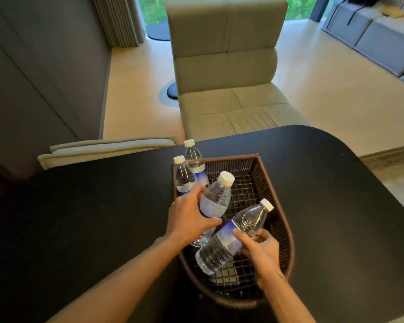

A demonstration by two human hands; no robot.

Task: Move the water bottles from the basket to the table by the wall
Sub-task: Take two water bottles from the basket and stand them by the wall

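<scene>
A brown woven basket [280, 206] stands on the black table [79, 217]. My left hand [187, 215] grips a clear water bottle [217, 197] with a white cap and blue label, tilted over the basket. My right hand [259, 250] holds a second bottle [229, 241] by its middle, slanted with its cap up to the right. Two more bottles stand upright at the basket's far left corner, one nearer [182, 176] and one behind it [195, 159].
A beige padded chair [229, 73] faces the table's far edge. Another beige chair back [103, 150] shows at the left edge of the table. A dark wall [33, 78] runs along the left, and a grey sofa [378, 38] sits at the far right.
</scene>
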